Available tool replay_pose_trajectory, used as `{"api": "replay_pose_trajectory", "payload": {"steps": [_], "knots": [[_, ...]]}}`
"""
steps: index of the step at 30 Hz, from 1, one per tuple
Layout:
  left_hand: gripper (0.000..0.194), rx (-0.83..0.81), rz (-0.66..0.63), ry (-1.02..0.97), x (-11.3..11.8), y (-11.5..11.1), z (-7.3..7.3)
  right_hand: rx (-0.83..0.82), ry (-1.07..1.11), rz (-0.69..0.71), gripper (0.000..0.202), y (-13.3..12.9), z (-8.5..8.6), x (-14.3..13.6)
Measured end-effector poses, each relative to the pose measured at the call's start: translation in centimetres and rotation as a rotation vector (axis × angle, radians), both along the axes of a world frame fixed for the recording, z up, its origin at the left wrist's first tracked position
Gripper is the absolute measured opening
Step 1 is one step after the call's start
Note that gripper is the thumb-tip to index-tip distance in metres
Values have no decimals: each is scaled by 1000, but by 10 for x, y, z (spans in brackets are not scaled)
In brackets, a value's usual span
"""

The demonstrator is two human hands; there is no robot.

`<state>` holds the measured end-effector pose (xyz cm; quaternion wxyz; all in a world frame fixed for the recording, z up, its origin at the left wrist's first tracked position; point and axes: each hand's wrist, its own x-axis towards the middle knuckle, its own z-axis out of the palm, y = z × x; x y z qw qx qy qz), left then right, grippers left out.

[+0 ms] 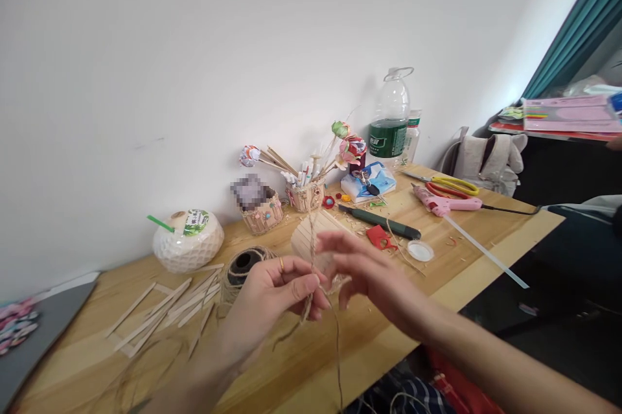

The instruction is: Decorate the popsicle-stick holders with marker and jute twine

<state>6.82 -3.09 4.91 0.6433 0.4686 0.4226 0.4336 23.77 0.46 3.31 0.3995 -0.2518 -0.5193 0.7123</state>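
My left hand pinches a braided piece of twine between thumb and fingers, at the middle of the view. The braid runs upward from the fingertips, and loose strands hang below. Just to its right, my right hand has its fingers spread and slightly blurred, close to the strands, with nothing clearly gripped. Behind the hands lies a pale wooden-stick piece, partly hidden by them. A ball of twine sits left of my left hand.
Wooden sticks and a white coconut are at left. Stick-covered pots, a large bottle and a tissue pack line the wall. A green cutter, pink glue gun and scissors lie right.
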Motion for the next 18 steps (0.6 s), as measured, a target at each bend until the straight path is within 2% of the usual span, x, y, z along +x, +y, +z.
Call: {"api": "replay_pose_trajectory", "payload": {"steps": [2, 4, 7, 9, 10, 12, 15, 17, 18], "knots": [[17, 7, 39, -17, 0, 1, 1, 86, -155, 108, 24, -16, -12, -2], [18, 10, 79, -18, 0, 2, 2, 196, -270, 165, 33, -28, -20, -3], [20, -1, 122, -29, 1, 0, 4, 451, -410, 29, 38, -38, -25, -2], [20, 2, 140, -54, 0, 0, 6, 708, -496, -43, 37, -41, -32, -3], [20, 15, 163, -70, -1, 0, 7, 841, -543, -30, 36, -43, -39, -4], [19, 53, 245, -102, -5, 1, 10, 1059, -637, 78, 33, -47, -59, -8], [18, 82, 338, -112, -13, 5, 12, 1276, -755, 266, 23, -56, -88, -14], [16, 69, 313, -90, -16, 7, 11, 1344, -804, 320, 21, -60, -91, -13], [15, 56, 289, -76, -16, 8, 11, 1360, -814, 314, 22, -59, -84, -11]]}}
